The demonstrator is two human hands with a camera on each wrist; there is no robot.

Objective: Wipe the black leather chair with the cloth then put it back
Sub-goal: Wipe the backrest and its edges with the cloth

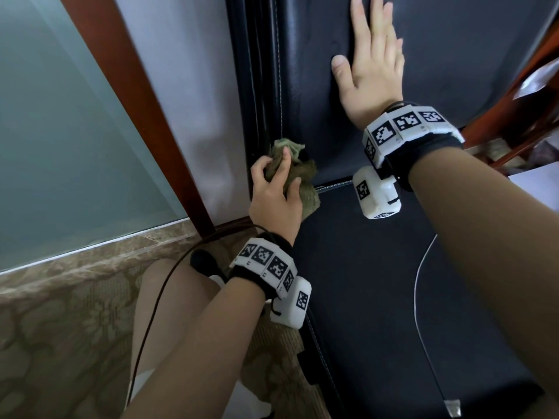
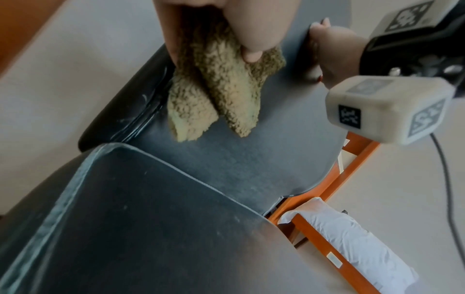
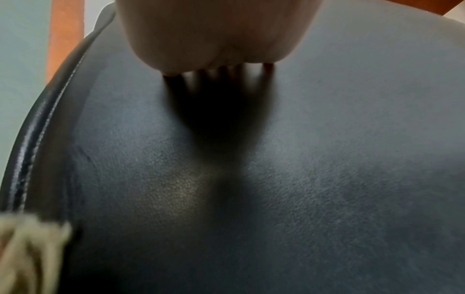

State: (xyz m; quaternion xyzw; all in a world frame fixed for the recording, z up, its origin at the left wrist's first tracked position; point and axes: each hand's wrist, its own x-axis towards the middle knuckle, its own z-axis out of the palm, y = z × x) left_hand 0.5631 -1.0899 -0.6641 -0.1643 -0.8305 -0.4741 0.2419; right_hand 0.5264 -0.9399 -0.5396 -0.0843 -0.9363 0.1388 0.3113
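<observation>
The black leather chair (image 1: 378,297) fills the right of the head view, its backrest (image 1: 453,49) rising beyond the seat. My left hand (image 1: 276,189) grips a bunched olive-green fuzzy cloth (image 1: 302,176) against the backrest's lower left edge, just above the seat seam. In the left wrist view the cloth (image 2: 214,89) hangs in two folds from my fingers over the leather (image 2: 226,159). My right hand (image 1: 372,55) lies flat, fingers straight, pressed on the backrest. The right wrist view shows its palm (image 3: 214,29) on the leather (image 3: 276,179) and a corner of the cloth (image 3: 27,248).
A white wall (image 1: 187,86) and a red-brown wooden frame (image 1: 136,95) with frosted glass (image 1: 60,116) stand left of the chair. Patterned carpet (image 1: 60,328) lies below. A thin white cable (image 1: 419,282) crosses the seat. An orange wooden frame with white cloth (image 2: 352,238) sits to the right.
</observation>
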